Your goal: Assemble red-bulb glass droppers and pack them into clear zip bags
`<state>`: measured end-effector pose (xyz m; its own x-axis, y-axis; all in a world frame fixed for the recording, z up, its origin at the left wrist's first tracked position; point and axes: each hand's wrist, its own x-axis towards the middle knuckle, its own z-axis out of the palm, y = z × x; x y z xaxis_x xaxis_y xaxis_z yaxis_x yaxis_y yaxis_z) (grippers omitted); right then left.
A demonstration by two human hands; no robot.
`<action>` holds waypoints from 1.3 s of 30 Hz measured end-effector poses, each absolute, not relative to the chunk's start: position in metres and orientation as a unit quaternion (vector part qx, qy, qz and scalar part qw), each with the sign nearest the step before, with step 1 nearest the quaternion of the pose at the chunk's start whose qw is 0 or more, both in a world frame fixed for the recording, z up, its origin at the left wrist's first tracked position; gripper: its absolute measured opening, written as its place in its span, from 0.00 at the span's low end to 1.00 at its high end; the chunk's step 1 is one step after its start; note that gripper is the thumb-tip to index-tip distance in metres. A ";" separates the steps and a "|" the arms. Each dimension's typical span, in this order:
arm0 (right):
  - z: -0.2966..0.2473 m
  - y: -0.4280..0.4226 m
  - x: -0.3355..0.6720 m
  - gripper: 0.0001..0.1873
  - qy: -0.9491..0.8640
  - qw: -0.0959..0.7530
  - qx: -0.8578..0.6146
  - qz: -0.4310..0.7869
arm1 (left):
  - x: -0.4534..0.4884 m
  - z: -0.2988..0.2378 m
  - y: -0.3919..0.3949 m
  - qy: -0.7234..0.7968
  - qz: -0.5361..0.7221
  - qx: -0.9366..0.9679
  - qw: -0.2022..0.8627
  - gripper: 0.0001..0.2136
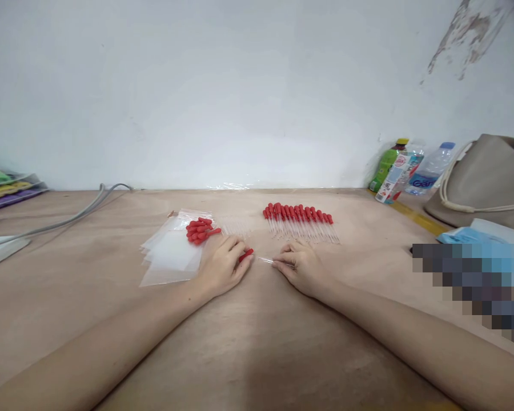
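Observation:
My left hand [223, 264] rests on the wooden table [257, 342], fingers curled round the red bulb of a glass dropper [257, 258]. My right hand [298, 264] pinches the clear glass tip of the same dropper, which lies between the two hands. Behind the right hand a row of several red-bulbed droppers [300, 221] is laid out side by side. Behind the left hand a small bunch of droppers [200, 229] lies at the edge of a stack of clear plastic bags [171, 251].
Bottles [397, 170] and a beige bag [488, 180] stand at the back right by the white wall. Blue packets [475, 235] lie at the right. A grey cable [68, 214] and coloured trays [4, 188] are at the left.

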<state>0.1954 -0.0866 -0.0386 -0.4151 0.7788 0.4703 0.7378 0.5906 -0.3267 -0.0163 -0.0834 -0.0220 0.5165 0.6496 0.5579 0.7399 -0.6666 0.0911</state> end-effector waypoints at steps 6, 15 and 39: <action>-0.035 -0.091 0.194 0.07 -0.815 0.355 -0.456 0.049 | -0.017 -0.022 -0.082 -0.381 -0.280 -0.881 0.037 0.07; -0.035 -0.092 0.189 0.05 -0.848 0.353 -0.394 0.034 | -0.014 -0.025 -0.083 -0.370 -0.293 -0.881 0.034 0.06; -0.027 -0.086 0.196 0.07 -0.885 0.313 -0.342 0.024 | -0.019 -0.029 -0.085 -0.314 -0.324 -0.882 -0.138 0.12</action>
